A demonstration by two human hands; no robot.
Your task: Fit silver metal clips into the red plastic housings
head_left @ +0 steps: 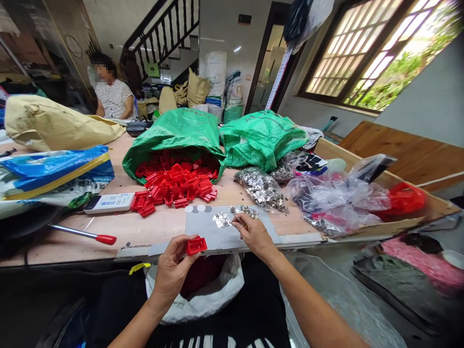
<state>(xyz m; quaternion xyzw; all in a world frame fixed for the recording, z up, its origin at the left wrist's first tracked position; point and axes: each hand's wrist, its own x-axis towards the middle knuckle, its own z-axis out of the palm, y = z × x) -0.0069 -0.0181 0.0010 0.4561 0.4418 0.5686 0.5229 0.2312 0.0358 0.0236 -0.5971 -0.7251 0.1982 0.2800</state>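
My left hand (172,268) pinches a small red plastic part (196,245), box-shaped with a hollow, at the table's front edge. My right hand (256,237) is closed, fingertips together over a grey mat (197,229); something thin seems to be between them, too small to make out. Just beyond those fingers lie small shiny metal pieces (222,220), loose on the mat. Many more red parts (177,186) spill from a green woven sack (174,130) onto the table. Below my hands, a white sack (232,285) stands open at my lap, with dark red contents.
A clear bag of metal pieces (261,186) lies right of the mat, near a wooden tray (409,212) with plastic bags. At left are a white box-like device (108,203) and a red-tipped lever (105,239). Another person (114,92) sits across the table.
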